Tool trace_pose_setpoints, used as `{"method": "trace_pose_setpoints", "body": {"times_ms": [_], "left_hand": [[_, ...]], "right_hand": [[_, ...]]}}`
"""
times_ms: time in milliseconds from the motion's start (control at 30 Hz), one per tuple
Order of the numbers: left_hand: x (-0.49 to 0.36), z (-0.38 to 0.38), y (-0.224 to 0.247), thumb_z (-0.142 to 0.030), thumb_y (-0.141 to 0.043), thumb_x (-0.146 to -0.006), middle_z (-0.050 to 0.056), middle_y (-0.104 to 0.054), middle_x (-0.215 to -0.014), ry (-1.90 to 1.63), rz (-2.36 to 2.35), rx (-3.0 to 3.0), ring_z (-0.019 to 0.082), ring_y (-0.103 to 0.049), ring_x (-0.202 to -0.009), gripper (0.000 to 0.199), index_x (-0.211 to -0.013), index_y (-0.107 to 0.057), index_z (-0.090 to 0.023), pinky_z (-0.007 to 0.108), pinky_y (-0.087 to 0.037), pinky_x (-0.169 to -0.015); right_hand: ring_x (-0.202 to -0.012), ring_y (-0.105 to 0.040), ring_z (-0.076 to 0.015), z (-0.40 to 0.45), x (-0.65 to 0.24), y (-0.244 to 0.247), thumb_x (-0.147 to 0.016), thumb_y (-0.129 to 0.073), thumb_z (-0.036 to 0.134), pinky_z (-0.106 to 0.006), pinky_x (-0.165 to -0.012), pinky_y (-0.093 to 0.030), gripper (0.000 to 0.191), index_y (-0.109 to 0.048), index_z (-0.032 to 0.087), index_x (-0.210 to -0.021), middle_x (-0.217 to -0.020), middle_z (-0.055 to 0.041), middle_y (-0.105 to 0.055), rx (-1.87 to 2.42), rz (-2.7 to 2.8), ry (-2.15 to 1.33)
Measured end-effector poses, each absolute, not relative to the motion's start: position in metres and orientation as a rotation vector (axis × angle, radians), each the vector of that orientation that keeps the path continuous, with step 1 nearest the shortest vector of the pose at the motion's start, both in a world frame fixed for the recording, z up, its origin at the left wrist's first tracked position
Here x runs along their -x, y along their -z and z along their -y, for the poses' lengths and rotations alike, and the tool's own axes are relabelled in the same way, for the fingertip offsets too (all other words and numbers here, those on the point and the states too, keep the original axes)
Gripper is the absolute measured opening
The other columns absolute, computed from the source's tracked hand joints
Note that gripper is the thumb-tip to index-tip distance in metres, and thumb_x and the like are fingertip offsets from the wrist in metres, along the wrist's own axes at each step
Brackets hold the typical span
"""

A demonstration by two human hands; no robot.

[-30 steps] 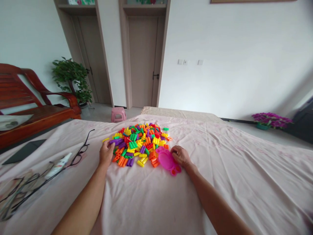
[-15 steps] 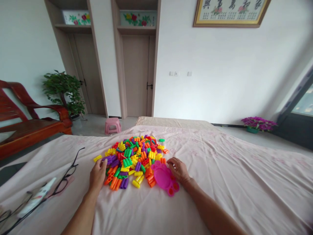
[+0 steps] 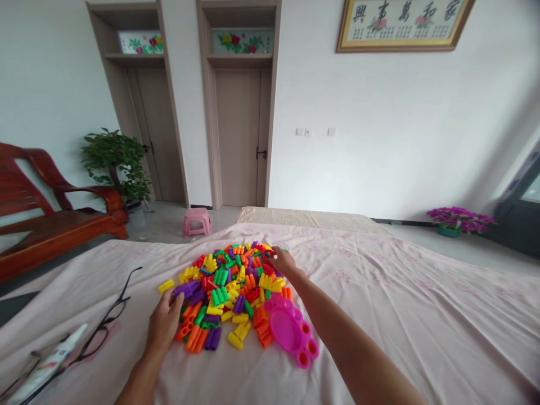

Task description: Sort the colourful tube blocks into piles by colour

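A heap of plastic tube-shaped building blocks (image 3: 219, 295) in yellow, green, orange, purple and red lies on the cloth before me. My left hand (image 3: 163, 316) rests at the heap's left edge, fingers slightly curled and apart, beside a purple block (image 3: 189, 290). At the far right of the heap, my right hand (image 3: 282, 261) has its fingertips closed on a red block (image 3: 266, 254), partly hidden by them. A pink paw-shaped plastic tray (image 3: 287, 329) with round cups lies tilted against the heap's right side, just left of my right forearm.
A pale floral cloth (image 3: 371, 315) covers the surface. Black eyeglasses (image 3: 99, 337) and a white tube (image 3: 53, 363) lie at the left. Beyond stand a pink stool (image 3: 197, 222), a wooden bench (image 3: 63, 208), a potted plant (image 3: 113, 163) and purple flowers (image 3: 459, 219).
My right hand has moved from beside the pink tray to the far right of the heap, onto a red block. The tray has turned slightly. My left hand stays by the purple blocks.
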State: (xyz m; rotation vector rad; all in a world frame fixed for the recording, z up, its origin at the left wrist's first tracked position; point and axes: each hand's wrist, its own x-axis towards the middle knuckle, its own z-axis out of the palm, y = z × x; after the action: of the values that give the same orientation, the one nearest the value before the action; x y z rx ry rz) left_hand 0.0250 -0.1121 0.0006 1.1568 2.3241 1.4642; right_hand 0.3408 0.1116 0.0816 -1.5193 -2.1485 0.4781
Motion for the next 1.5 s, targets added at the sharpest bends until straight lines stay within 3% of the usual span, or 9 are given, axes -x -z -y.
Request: {"method": "trace_pose_setpoints", "body": {"times_ms": [200, 400, 567, 833, 967, 1100, 1267, 1367, 1500], "left_hand": [[-0.024, 0.111, -0.001, -0.054, -0.046, -0.085, 0.009, -0.072, -0.110, -1.460, -2.321, -1.149, 0.027, -0.067, -0.105, 0.046, -0.115, -0.061, -0.021, 0.037, -0.051, -0.092], [-0.026, 0.109, -0.005, -0.052, -0.046, -0.085, 0.010, -0.072, -0.103, -1.428, -2.390, -1.150, 0.029, -0.068, -0.099, 0.046, -0.115, -0.061, -0.020, 0.040, -0.052, -0.088], [-0.021, 0.107, -0.001, -0.049, -0.046, -0.082, 0.015, -0.066, -0.113, -1.495, -2.405, -1.297, 0.031, -0.061, -0.112, 0.048, -0.111, -0.064, -0.015, 0.044, -0.047, -0.100], [-0.028, 0.100, -0.001, -0.052, -0.046, -0.088, 0.011, -0.058, -0.135, -1.479, -2.119, -1.418, 0.025, -0.051, -0.129, 0.053, -0.128, -0.058, -0.020, 0.044, -0.035, -0.114], [-0.033, 0.101, -0.005, -0.051, -0.043, -0.091, 0.010, -0.057, -0.138, -1.558, -2.010, -1.438, 0.024, -0.049, -0.131, 0.050, -0.128, -0.058, -0.021, 0.045, -0.032, -0.116], [-0.037, 0.103, -0.007, -0.050, -0.039, -0.093, 0.011, -0.056, -0.138, -1.638, -1.988, -1.503, 0.023, -0.047, -0.133, 0.050, -0.128, -0.058, -0.019, 0.045, -0.030, -0.118], [-0.042, 0.107, -0.011, -0.045, -0.036, -0.096, 0.011, -0.052, -0.143, -1.633, -2.012, -1.638, 0.022, -0.044, -0.136, 0.048, -0.134, -0.053, -0.020, 0.044, -0.030, -0.119], [-0.049, 0.111, -0.016, -0.042, -0.038, -0.096, 0.010, -0.052, -0.143, -1.648, -2.044, -1.793, 0.023, -0.044, -0.136, 0.046, -0.135, -0.052, -0.021, 0.042, -0.030, -0.118], [-0.062, 0.113, -0.024, -0.039, -0.042, -0.094, 0.010, -0.054, -0.141, -1.590, -2.052, -1.978, 0.024, -0.047, -0.133, 0.045, -0.134, -0.054, -0.021, 0.042, -0.032, -0.117]], "right_hand": [[-0.073, -0.065, -0.0154, -0.113, -0.343, -0.079, -0.075, -0.073, 0.040, -0.020, -0.062, -0.042, 0.025, -0.075, 0.020, -0.089, -0.073, -0.0001, -0.070, 1.472, 2.236, -0.595], [-0.070, -0.062, -0.0133, -0.110, -0.341, -0.082, -0.075, -0.072, 0.034, -0.019, -0.059, -0.038, 0.019, -0.077, 0.019, -0.086, -0.070, 0.0015, -0.068, 1.452, 2.277, -0.632], [-0.063, -0.060, -0.0120, -0.104, -0.337, -0.091, -0.077, -0.070, 0.036, -0.019, -0.057, -0.036, 0.017, -0.076, 0.021, -0.082, -0.064, 0.0025, -0.066, 1.471, 2.283, -0.634], [-0.086, -0.064, -0.0176, -0.086, -0.324, -0.111, -0.084, -0.059, 0.026, -0.023, -0.067, -0.039, 0.018, -0.071, 0.023, -0.098, -0.094, -0.0037, -0.072, 1.421, 2.220, -0.451], [-0.087, -0.065, -0.0195, -0.070, -0.298, -0.121, -0.080, -0.060, 0.022, -0.025, -0.070, -0.042, 0.016, -0.070, 0.020, -0.093, -0.090, -0.0050, -0.072, 1.259, 2.220, -0.394], [-0.080, -0.066, -0.0168, -0.053, -0.271, -0.120, -0.070, -0.059, 0.007, -0.022, -0.068, -0.046, 0.034, -0.069, 0.019, -0.100, -0.085, -0.0010, -0.072, 1.154, 2.183, -0.772], [-0.088, -0.067, -0.0158, -0.041, -0.283, -0.115, -0.068, -0.058, 0.003, -0.022, -0.071, -0.051, 0.047, -0.066, 0.019, -0.111, -0.104, -0.0023, -0.072, 0.991, 2.126, -0.969], [-0.089, -0.066, -0.0166, -0.030, -0.316, -0.111, -0.074, -0.057, 0.006, -0.025, -0.078, -0.051, 0.037, -0.068, 0.019, -0.107, -0.102, -0.0040, -0.072, 1.035, 2.171, -0.791], [-0.095, -0.062, -0.0203, 0.001, -0.361, -0.101, -0.077, -0.072, 0.028, -0.031, -0.086, -0.047, 0.022, -0.072, 0.023, -0.099, -0.099, -0.0031, -0.071, 0.970, 2.440, -0.620]]}}
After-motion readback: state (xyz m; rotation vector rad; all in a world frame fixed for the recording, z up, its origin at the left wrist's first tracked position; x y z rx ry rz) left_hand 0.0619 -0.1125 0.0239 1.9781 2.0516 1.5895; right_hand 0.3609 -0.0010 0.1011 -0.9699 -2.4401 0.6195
